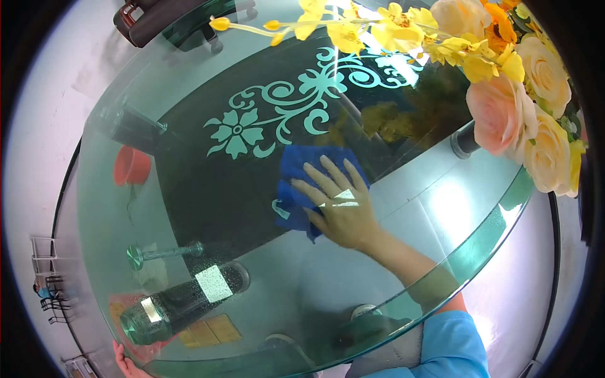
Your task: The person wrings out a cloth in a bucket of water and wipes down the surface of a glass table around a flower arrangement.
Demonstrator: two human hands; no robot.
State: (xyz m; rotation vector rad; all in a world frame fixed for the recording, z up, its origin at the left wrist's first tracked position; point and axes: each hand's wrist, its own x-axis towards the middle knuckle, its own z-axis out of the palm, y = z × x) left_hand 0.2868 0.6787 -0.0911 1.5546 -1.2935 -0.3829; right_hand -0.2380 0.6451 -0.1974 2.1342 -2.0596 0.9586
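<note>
My right hand [343, 208] lies flat with its fingers spread on a blue cloth [293, 162], pressing it on the dark lower panel. Light patches cross the back of the hand, and the forearm shows through the glass rim, so I see them through the clear tabletop. A small pale tag [280, 209] shows at the cloth's left side. Above the cloth runs a pale green floral pattern [237, 130]. At the lower left, my left hand [128, 363] has its fingers around the edge of the glass tabletop [252, 365]; its palm is hidden.
Yellow orchids and pale roses [501, 113] overhang the upper right. A dark cylindrical leg [189, 302] stands at the lower left, near a glass-capped post [165, 251]. Seen through the glass are a red bucket [132, 166] and a dark chair [148, 22].
</note>
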